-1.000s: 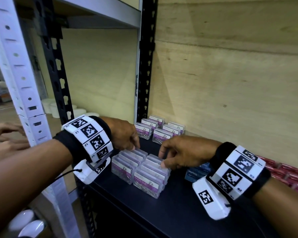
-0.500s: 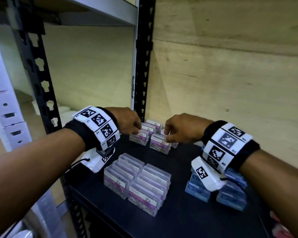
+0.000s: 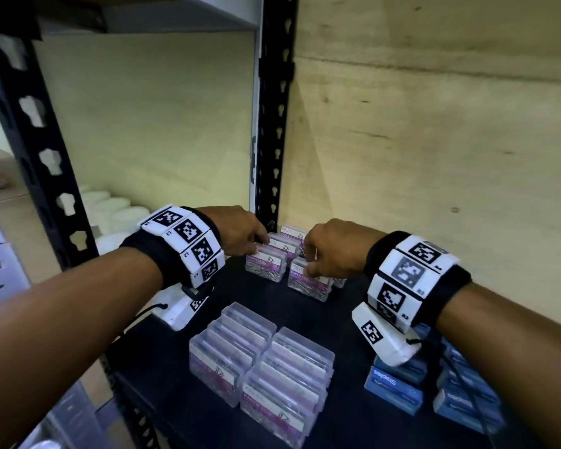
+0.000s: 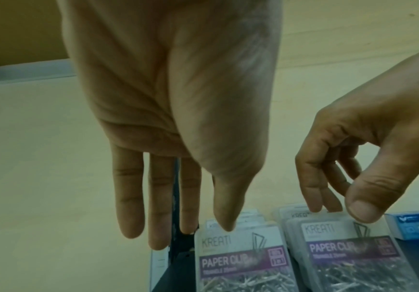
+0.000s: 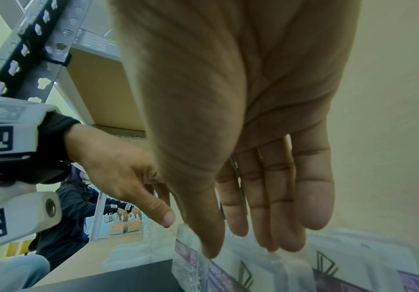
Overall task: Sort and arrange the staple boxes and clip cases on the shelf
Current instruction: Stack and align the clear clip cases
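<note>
Clear paper clip cases with purple labels stand in two short rows at the back of the black shelf (image 3: 305,312). My left hand (image 3: 262,241) hangs over the left row (image 3: 266,265), fingers straight, thumb tip touching the front case (image 4: 240,256). My right hand (image 3: 308,264) pinches the right row (image 3: 308,283), thumb on the front case (image 4: 353,252) and fingers on the one behind. A larger block of clip cases (image 3: 259,361) sits nearer the front. Blue staple boxes (image 3: 392,390) lie at the right, partly hidden by my right wrist.
A black perforated upright (image 3: 274,124) stands just behind the left row, against the plywood back wall (image 3: 434,140). Another upright (image 3: 36,140) stands at the front left. White containers (image 3: 117,215) fill the neighbouring bay. Another person (image 5: 70,213) works farther left.
Both hands have left the front block of clip cases and reached back to the two rear rows. The view has come closer to the shelf.
</note>
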